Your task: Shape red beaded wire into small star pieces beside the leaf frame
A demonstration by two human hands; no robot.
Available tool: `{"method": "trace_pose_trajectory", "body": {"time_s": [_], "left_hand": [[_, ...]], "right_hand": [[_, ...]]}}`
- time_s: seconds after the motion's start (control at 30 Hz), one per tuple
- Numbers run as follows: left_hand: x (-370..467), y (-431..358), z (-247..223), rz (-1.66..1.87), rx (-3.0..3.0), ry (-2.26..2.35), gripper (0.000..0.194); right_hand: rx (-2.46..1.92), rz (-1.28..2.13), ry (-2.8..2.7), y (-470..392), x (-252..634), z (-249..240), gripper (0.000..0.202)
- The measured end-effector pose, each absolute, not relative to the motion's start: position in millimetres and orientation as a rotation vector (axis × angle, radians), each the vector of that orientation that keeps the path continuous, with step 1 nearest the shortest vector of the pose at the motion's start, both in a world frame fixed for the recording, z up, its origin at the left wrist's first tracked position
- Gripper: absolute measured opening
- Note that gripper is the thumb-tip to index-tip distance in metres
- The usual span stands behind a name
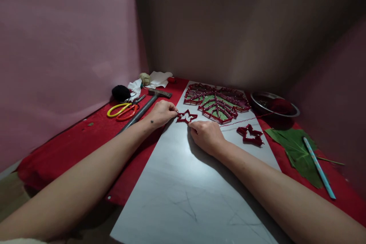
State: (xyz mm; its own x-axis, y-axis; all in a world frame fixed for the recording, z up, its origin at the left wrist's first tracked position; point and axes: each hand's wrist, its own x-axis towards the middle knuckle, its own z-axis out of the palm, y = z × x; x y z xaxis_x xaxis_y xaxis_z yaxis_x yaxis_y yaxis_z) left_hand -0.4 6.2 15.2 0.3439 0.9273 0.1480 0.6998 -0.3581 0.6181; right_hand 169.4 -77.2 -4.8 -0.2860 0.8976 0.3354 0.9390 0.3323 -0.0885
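A small star outline (187,116) of dark red yarn wound round nails stands on the white board (160,183). At its left tip, my left hand (163,113) has its thumb and fingers pinched together; what they hold is too small to make out. Below the star's lower edge my right hand (206,133) is closed on red yarn (246,121), which runs right to a metal bowl (296,113). Behind the hands is a larger leaf shape (219,101) of nails and red yarn over green. A second red yarn star (250,135) is to the right.
Left on the red cloth (71,148) lie a hammer (147,106), scissors (126,111), a black yarn ball (121,93) and a pale yarn ball (145,79). Right are a green leaf (296,152) and a light blue pen-like stick (319,169). Pencil lines mark the board's near end.
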Motion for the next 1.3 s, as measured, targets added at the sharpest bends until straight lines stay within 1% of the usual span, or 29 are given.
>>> {"method": "trace_pose_trajectory", "body": {"time_s": [0.17, 0.33, 0.43, 0.5, 0.6, 0.63, 0.73, 0.87, 1.07, 1.3], "left_hand": [[0.3, 11.0, 17.0, 0.606, 1.982, 1.425, 0.01], [0.1, 16.0, 12.4, 0.651, 2.184, 1.427, 0.006], [1.3, 10.6, 12.8, 0.656, 2.252, 1.501, 0.008], [2.6, 2.6, 14.3, 0.769, 2.295, 1.515, 0.012], [5.5, -11.2, 15.1, 1.048, 2.437, 1.281, 0.02], [6.8, -15.0, 14.5, 1.067, 2.514, 1.162, 0.02], [11.1, -20.6, 9.3, 0.944, 2.749, 0.955, 0.015], [15.5, -16.5, -0.5, 0.914, 2.848, 0.963, 0.015], [17.7, -10.4, -7.9, 0.988, 2.813, 0.926, 0.014], [19.5, -10.8, -7.8, 1.01, 2.788, 0.881, 0.016]], "right_hand": [[-1.64, -0.178, -2.283, -77.2, 168.9, -4.8, 0.027], [-1.665, -0.175, -2.288, -78.3, 168.4, -2.8, 0.026], [-1.661, -0.153, -2.281, -78.4, 168.9, -1.9, 0.027], [-1.654, -0.146, -2.279, -77.7, 169.7, -1.9, 0.028], [-1.651, -0.147, -2.274, -76.0, 171.8, -2.6, 0.028], [-1.645, -0.147, -2.271, -75.4, 172.6, -2.8, 0.028], [-1.623, -0.14, -2.267, -74.2, 174.8, -3.1, 0.028], [-1.668, -0.099, -2.201, -72.5, 177.0, -1.3, 0.027], [-1.769, 0.122, -1.95, -64.2, 184.1, 4.6, 0.019], [-1.818, 0.091, -1.807, -51.5, 187.7, 12.4, 0.018]]}}
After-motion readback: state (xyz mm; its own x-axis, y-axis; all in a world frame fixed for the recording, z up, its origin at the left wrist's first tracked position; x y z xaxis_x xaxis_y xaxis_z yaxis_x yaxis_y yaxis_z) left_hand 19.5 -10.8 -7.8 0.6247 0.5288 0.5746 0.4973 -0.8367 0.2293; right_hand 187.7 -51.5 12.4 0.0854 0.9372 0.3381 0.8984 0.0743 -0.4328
